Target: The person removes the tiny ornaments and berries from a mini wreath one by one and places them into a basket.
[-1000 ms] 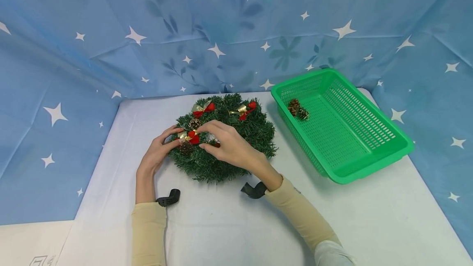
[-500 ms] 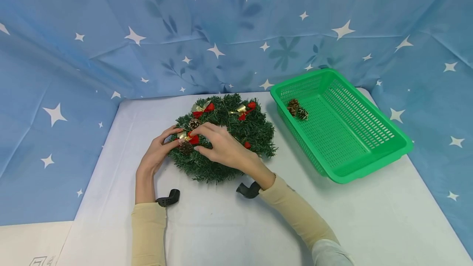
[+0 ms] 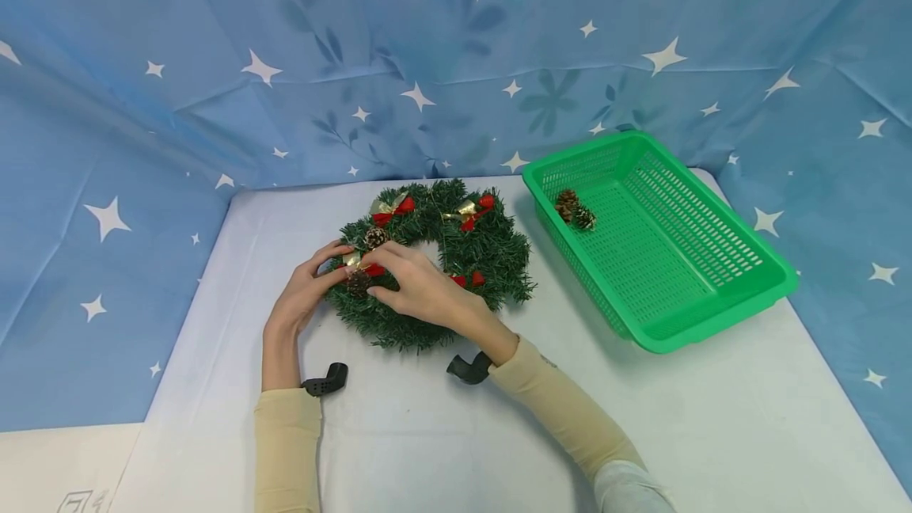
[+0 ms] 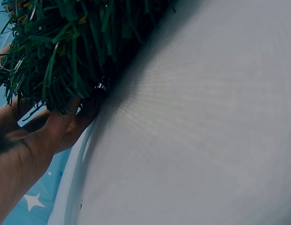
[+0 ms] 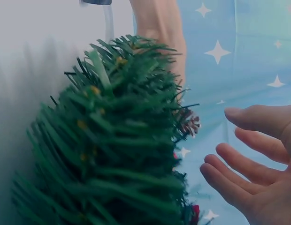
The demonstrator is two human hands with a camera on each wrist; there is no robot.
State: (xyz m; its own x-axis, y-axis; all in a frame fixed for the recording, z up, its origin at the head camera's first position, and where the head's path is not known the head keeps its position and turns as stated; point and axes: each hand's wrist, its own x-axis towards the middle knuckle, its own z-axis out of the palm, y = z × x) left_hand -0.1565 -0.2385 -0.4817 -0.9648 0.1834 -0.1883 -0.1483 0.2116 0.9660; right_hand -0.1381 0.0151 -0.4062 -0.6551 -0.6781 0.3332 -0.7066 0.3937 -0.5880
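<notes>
A green tinsel wreath (image 3: 406,331) with red and gold bows and brown pine cones lies on the white-covered table. At its left edge my left hand (image 3: 299,295) grips the wreath, thumb on top near a gold and red bow (image 3: 351,260). The left wrist view has fingers (image 4: 61,124) tucked against the wreath's underside. My right hand (image 3: 420,283) hovers over the left part of the wreath, fingertips by that bow and a dark pine cone (image 3: 359,284). In the right wrist view its fingers are spread and loosely bent, with nothing visible between them and the thumb.
A green plastic basket (image 3: 712,323) stands on the right, with a few pine cones (image 3: 568,204) in its left corner. Blue star-patterned cloth (image 3: 456,62) hangs behind and at the sides. A black wrist device (image 3: 328,380) is on the left wrist.
My right hand has moved a little left and down, from the bow toward the dark pine cone, uncovering the wreath's centre and a red bow. My left hand has stayed put.
</notes>
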